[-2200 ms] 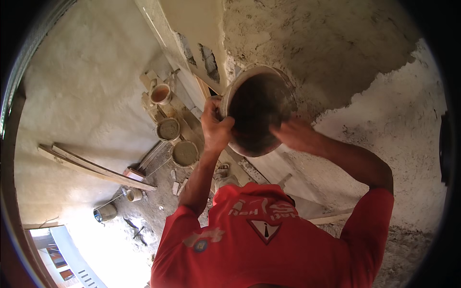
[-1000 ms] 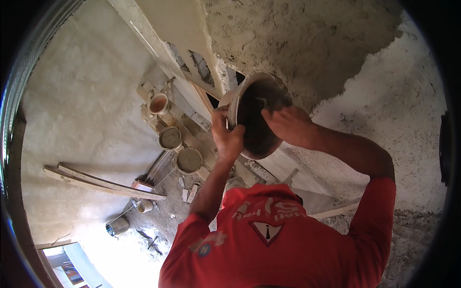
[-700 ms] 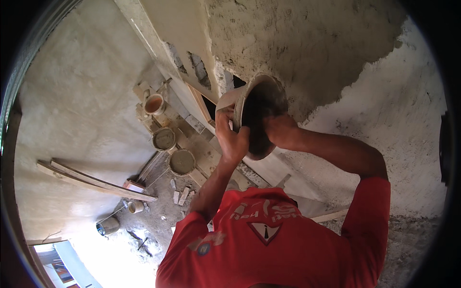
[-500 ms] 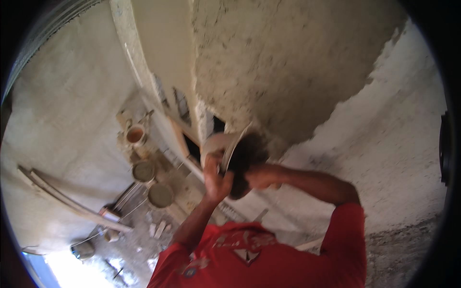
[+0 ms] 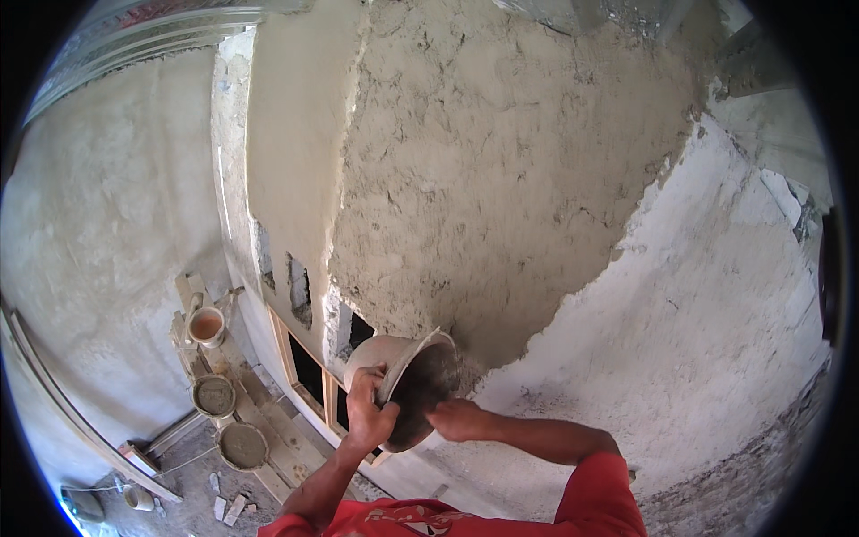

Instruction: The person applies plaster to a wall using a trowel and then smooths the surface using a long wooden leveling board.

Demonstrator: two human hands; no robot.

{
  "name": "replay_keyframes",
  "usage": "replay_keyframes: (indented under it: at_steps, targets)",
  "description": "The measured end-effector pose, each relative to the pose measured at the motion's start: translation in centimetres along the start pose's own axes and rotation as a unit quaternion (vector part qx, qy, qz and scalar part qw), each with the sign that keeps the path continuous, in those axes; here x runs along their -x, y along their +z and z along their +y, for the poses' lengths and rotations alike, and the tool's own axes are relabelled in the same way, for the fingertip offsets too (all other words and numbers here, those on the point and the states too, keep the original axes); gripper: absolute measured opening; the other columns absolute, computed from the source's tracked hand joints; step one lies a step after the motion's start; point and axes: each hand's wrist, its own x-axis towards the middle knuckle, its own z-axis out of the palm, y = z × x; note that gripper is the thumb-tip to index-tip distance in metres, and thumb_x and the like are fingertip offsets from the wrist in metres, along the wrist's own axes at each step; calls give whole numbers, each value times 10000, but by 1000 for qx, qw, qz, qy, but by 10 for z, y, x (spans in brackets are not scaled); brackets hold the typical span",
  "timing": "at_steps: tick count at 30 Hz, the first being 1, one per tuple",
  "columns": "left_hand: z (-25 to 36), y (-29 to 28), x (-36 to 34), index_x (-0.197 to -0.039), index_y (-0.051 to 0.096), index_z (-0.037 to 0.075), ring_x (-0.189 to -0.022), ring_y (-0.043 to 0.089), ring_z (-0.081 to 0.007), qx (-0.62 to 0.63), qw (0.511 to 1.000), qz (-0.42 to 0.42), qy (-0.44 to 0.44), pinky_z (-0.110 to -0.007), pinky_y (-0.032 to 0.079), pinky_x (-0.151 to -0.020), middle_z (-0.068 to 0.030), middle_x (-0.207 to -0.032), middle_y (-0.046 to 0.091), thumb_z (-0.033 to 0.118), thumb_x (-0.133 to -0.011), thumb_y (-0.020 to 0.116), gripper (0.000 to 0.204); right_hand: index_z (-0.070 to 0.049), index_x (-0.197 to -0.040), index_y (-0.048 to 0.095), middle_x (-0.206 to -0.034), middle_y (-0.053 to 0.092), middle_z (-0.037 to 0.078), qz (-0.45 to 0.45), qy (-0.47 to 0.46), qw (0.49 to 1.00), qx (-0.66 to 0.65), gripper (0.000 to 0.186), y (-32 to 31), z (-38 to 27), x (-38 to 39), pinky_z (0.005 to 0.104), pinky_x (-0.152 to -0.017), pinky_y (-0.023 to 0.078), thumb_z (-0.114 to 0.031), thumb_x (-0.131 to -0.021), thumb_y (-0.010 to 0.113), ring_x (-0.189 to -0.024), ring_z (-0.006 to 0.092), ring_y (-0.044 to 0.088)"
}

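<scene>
A round mortar pan [image 5: 404, 360], dark with wet mortar inside, is tilted on edge against the wall. My left hand [image 5: 367, 413] grips its near rim from the left. My right hand [image 5: 458, 419] holds the lower right rim, fingers at the dark inside. The pan's mouth faces the rough, freshly laid grey plaster [image 5: 501, 179] that covers the upper middle of the wall. My red sleeves and shirt [image 5: 599, 492] fill the bottom edge.
Older whitish rough coat [image 5: 716, 358] spreads to the right of the fresh patch. Below left are dark wall openings [image 5: 300, 291], a wooden frame [image 5: 284, 345], an orange bucket [image 5: 207, 326], two mortar-filled pans [image 5: 216, 395] and long planks [image 5: 63, 394] on the floor.
The pan has swung from flat in front of me to tipped on edge against the wall. The view has lifted, so hands and pan now sit lower in the picture.
</scene>
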Motion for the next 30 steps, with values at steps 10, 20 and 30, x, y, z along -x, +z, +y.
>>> replay_keyframes:
  at_steps: [10, 20, 30]
  targets:
    - [7, -31, 5, -864, 479, 12, -1079, 606, -393, 25, 999, 4, -21, -435, 462, -895, -173, -938, 534, -101, -599, 557, 299, 8, -1129, 525, -981, 649, 250, 8, 81, 996, -35, 266, -62, -19, 53, 495, -784, 523, -128, -903, 494, -949, 383, 654]
    - [0, -48, -25, -945, 518, -1, -1017, 597, -322, 18, 998, 7, -60, -370, 458, -887, -166, -1037, 565, -55, -608, 561, 344, -12, -1123, 567, -691, 606, 158, 105, 45, 993, 19, 317, -35, 9, 43, 479, -589, 493, -149, -838, 562, -655, 372, 609]
    - [-17, -80, -55, -950, 524, -18, -965, 540, -157, 181, 978, -14, -102, -256, 446, -829, -90, -1099, 506, -97, -636, 537, 325, -97, -1222, 610, -992, 547, 196, 157, 216, 961, 66, 493, -118, -23, 58, 461, -778, 517, -19, -739, 662, -846, 373, 628]
